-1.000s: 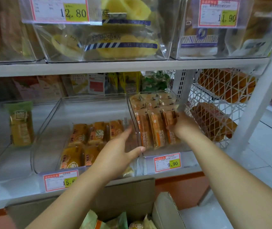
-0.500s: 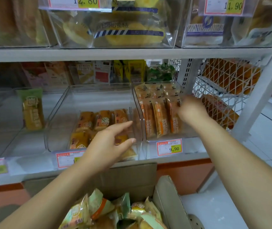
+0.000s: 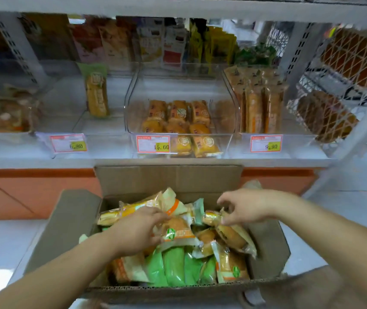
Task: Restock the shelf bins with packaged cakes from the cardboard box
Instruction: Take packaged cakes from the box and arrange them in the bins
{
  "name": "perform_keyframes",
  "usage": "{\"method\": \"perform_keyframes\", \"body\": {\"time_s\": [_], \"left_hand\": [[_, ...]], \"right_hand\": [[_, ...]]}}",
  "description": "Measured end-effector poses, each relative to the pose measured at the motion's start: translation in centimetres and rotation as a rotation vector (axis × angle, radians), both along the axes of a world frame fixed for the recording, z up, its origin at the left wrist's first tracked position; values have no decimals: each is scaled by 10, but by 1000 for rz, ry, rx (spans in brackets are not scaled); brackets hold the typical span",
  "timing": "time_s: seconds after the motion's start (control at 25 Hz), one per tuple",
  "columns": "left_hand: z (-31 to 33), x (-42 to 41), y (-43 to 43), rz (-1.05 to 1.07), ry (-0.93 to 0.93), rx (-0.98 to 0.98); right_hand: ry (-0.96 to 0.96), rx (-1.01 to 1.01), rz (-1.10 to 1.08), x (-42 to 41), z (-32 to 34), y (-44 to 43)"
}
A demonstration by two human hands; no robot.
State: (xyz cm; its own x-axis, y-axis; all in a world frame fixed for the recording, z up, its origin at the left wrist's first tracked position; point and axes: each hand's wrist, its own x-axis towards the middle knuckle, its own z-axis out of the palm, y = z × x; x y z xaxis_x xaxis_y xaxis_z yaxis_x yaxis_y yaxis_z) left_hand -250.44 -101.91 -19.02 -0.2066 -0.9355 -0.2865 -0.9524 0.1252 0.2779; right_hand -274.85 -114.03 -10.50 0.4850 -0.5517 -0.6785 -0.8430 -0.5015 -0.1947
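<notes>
The open cardboard box (image 3: 169, 177) stands on the floor below the shelf, filled with several wrapped cakes, orange-banded and green. My left hand (image 3: 138, 230) reaches into it, fingers laid over an orange-banded cake packet (image 3: 178, 230), thumb at its left edge. My right hand (image 3: 249, 208) hovers over the box's right side with loosely bent fingers, its fingertips touching the end of a brown cake packet (image 3: 229, 235). Neither hand has a packet lifted. On the shelf, the middle clear bin (image 3: 178, 88) holds several small orange cakes at its front.
A right-hand bin of long cakes (image 3: 256, 108) and a left-hand bin with one upright cake (image 3: 96, 94) flank the middle bin. A white wire basket of bread (image 3: 325, 117) hangs at the right. Box flaps (image 3: 66, 219) spread out on both sides.
Both hands have left the shelf bins and dropped into the cardboard box. The view has tilted down, so the whole box shows.
</notes>
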Motion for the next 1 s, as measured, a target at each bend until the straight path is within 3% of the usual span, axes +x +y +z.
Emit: {"method": "perform_keyframes", "body": {"time_s": [0.12,0.24,0.48,0.6,0.88,1.0], "left_hand": [[-16,4,8,-14,-12,17],[-19,3,6,22,-12,-42],[-28,-19,-6,-25,-114,-3],[-30,-28,-16,-28,-214,41],[-21,-43,-41,41,-432,157],[-17,-40,-44,-1,-387,192]], "right_hand": [[133,-119,2,2,-71,29],[48,-164,-96,1,-83,29],[-434,350,-561,-10,-55,3],[-528,601,-686,-19,-62,0],[-504,672,-745,-29,-76,-11],[-521,677,-787,-26,-85,-17]]}}
